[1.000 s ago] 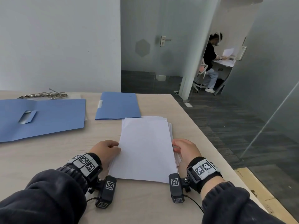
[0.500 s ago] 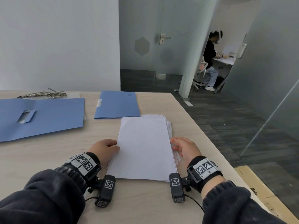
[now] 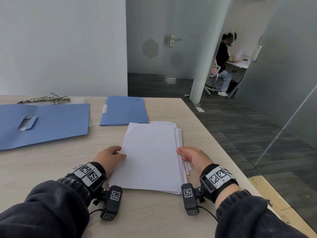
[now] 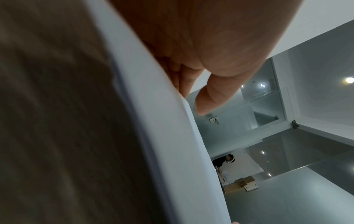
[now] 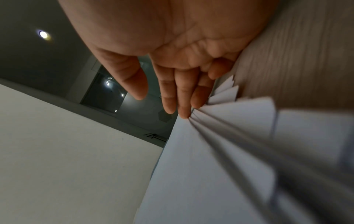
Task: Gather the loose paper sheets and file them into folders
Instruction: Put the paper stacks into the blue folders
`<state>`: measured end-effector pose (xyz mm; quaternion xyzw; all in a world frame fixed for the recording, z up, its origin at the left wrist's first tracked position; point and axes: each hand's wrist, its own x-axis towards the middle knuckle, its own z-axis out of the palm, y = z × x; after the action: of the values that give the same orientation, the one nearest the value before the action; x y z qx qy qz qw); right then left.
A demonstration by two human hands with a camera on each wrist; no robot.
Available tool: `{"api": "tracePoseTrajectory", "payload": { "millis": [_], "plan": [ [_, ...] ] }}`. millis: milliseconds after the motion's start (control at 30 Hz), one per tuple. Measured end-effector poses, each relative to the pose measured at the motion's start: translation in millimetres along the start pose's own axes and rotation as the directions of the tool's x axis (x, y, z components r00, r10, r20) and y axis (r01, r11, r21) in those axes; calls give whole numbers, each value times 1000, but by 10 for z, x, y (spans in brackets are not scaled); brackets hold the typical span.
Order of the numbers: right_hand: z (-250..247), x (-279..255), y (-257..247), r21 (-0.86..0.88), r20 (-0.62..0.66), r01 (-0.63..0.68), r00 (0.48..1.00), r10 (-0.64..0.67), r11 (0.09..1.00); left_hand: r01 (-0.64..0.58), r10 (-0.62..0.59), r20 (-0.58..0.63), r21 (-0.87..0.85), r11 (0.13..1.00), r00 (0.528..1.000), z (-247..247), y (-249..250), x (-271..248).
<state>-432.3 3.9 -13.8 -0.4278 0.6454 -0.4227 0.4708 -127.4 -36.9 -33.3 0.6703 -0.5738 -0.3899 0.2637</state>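
Note:
A stack of white paper sheets lies lengthwise on the wooden table, with its right-hand sheets fanned out unevenly. My left hand rests against the stack's left edge. In the left wrist view its fingers lie along the paper and the thumb is free. My right hand presses the right edge. There, straight fingers touch the fanned sheets and the thumb stays apart. A closed blue folder lies just beyond the stack. An open blue folder lies at the left.
Metal binder clips lie at the table's far left, behind the open folder. The table's right edge runs close to my right hand, with dark floor beyond. Another person sits at a desk in the far room behind glass walls.

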Motion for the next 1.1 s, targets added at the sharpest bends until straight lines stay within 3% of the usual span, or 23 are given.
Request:
{"api": "tracePoseTrajectory", "payload": {
  "millis": [333,567,1100],
  "plan": [
    [30,28,2,-38,19,25,1000,-25,999,11,-11,-28,-8,1000,1000,-31,-31,19],
    [42,6,-15,-68,56,18,998,-14,997,13,-17,-23,-144,989,1000,-64,16,-14],
    [50,-4,15,-69,66,41,997,-36,997,5,-20,-81,-180,984,996,-75,0,-23]
  ]
}}
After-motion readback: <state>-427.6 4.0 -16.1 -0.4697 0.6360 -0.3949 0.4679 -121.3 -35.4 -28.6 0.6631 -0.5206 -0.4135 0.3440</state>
